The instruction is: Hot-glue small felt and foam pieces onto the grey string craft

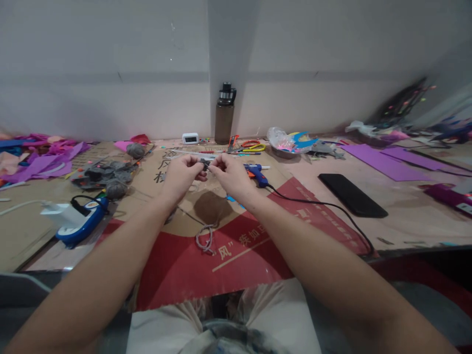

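Both my arms reach out over a red and brown cardboard sheet (236, 255). My left hand (182, 174) and my right hand (232, 174) meet above it, fingertips pinched together on a small grey piece (205, 165). What that piece is I cannot make out. A loop of grey cord (204, 239) lies on the cardboard nearer to me, below the hands. Just right of my right hand rests a blue glue gun (258, 173), its black cable (324, 206) running off to the right front edge.
A dark bottle (224, 115) and a small white clock (190, 138) stand by the wall. A black phone (352, 195) lies at right, purple sheets (383, 162) beyond. Grey felt bits (106, 177), purple scraps (40, 157) and a blue power strip (79, 221) sit left. Scissors (248, 145) and a bowl (283, 145) lie behind.
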Tool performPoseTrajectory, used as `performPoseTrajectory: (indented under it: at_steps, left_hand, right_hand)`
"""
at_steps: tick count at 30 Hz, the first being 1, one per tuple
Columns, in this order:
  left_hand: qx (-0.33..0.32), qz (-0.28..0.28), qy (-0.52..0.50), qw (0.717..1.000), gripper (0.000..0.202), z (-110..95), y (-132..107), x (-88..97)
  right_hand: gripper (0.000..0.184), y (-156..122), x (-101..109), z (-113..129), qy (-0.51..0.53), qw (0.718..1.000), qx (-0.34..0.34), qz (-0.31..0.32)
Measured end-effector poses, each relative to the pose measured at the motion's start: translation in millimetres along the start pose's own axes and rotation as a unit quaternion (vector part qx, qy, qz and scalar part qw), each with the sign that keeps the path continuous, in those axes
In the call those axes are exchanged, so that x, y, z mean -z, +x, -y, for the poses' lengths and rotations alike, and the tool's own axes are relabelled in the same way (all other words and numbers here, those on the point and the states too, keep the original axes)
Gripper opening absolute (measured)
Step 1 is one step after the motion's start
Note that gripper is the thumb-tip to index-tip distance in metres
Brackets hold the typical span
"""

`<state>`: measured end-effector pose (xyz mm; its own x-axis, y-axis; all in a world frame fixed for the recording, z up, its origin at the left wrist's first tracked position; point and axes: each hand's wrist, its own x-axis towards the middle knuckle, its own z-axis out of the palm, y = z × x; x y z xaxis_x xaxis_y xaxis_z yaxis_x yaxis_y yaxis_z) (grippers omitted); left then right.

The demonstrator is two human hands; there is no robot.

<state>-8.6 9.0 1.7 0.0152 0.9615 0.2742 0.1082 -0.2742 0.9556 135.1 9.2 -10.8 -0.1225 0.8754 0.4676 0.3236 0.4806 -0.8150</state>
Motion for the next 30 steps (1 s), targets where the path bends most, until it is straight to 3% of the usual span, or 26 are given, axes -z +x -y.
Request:
performPoseTrajectory:
  at_steps: [7, 13, 23, 30]
  left_hand:
    - [0.02, 0.009, -0.043, 0.999, 0.005, 2, -1, -3.0]
    - [0.01, 0.005, -0.02, 1.0, 0.006, 4, -1, -3.6]
    - [0.029, 0.049, -0.1, 0.993, 0.01, 2, -4, -7.8]
    - [0.017, 0.058, -0.113, 0.992, 0.014, 1, -5, -8.5]
  right_hand:
    - [0.012, 0, 0, 0, 0.026, 0.999, -0.025, -0.027]
    - [0.011, 0, 5, 1, -0.049, 0.998, 0.017, -0.022]
    - [0.026, 0, 11, 6, -0.15, 0.987, 0.04, -0.032]
    - [0.027, -1, 11, 9, -0.164, 0.985, 0.042, -0.029]
